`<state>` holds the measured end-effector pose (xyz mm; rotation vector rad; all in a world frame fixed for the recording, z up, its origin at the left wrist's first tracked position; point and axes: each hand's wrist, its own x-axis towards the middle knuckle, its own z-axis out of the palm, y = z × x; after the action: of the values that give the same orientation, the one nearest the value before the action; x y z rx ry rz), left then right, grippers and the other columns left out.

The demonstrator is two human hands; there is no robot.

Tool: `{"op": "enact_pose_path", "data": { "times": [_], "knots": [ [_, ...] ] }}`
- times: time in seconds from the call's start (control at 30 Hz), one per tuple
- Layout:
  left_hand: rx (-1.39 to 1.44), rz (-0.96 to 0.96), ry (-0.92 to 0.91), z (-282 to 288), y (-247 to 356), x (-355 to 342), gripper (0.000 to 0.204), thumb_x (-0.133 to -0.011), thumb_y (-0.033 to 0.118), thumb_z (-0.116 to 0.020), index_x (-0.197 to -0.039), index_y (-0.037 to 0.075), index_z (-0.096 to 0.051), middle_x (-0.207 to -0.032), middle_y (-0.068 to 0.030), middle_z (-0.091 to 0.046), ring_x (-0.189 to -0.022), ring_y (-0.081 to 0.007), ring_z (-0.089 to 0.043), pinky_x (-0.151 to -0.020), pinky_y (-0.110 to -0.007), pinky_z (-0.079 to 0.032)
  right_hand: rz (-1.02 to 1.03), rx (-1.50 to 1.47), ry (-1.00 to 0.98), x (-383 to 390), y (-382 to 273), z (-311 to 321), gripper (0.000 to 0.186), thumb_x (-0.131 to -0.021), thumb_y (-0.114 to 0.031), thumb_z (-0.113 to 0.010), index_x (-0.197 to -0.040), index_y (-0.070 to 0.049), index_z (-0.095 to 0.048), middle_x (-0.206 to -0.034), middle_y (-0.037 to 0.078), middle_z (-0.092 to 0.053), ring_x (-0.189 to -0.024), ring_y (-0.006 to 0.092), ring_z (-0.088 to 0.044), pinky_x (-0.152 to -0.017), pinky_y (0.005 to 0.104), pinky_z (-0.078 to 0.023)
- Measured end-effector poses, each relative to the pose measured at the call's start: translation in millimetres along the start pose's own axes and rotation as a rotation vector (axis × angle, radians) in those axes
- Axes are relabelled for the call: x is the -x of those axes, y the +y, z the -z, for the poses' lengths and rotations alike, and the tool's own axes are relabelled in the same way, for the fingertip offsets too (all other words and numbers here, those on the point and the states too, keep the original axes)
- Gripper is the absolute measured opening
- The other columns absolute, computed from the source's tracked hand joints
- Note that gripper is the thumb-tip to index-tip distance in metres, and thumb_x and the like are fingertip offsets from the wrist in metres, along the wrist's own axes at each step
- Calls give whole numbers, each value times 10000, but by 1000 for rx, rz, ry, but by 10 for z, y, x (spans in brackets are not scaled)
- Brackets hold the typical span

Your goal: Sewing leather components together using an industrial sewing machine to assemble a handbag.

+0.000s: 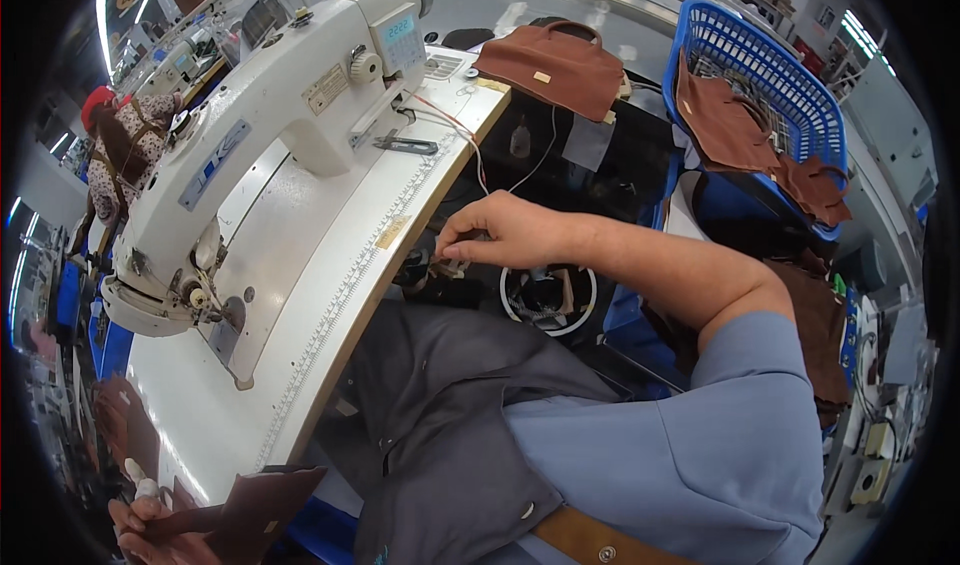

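At the lower left, my left hand [142,527] grips a dark brown leather piece [262,505] near the front end of the table. White coverings wrap at least one of its fingers. My right hand [510,231] is just off the table's long edge, fingers curled and thumb pressed in; whatever they may hold cannot be made out. Between the hands stands a white industrial sewing machine [240,95] on a white table [340,265] with a ruler strip along its edge. Its needle area is partly hidden by the machine head. Thread snips [405,146] lie on the tabletop.
A brown leather handbag [550,70] rests at the table's far end. On the right, brown leather pieces [725,125] hang over a blue plastic basket [690,30]. Below my right forearm is a round white-rimmed container [592,300]. Another person [120,155] sits at far left.
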<state>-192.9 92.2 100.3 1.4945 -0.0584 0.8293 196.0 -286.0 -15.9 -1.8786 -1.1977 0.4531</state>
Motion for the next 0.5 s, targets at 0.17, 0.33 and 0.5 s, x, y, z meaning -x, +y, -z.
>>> {"op": "enact_pose_path", "data": {
  "times": [0.17,0.33,0.5],
  "knots": [
    [-99,-26,-23,-169,-149,-39,473,-1042,479,-510,-1117,23,-612,-1170,-292,-693,-1123,-357,-687,-977,-424,-593,-84,112,-148,383,-53,536,234,-966,-224,-677,-1101,-40,-731,-983,119,-761,-894,234,-716,-827,342,-543],
    [-284,3,7,-311,-502,-96,506,-1042,514,-470,-1120,37,-623,-1126,-258,-722,-1099,-340,-700,-1000,-401,-563,-222,250,60,1089,-73,1045,259,-960,-230,-684,-1113,-28,-734,-998,143,-758,-956,269,-727,-857,350,-548],
    [-334,-48,39,-331,-713,-192,534,-1036,538,-470,-1110,32,-626,-1097,-234,-728,-1088,-327,-704,-974,-380,-558,-519,229,275,1808,-11,1238,337,-986,-333,-666,-1094,-24,-745,-932,92,-745,-880,176,-708,-797,305,-550]
  ]
}}
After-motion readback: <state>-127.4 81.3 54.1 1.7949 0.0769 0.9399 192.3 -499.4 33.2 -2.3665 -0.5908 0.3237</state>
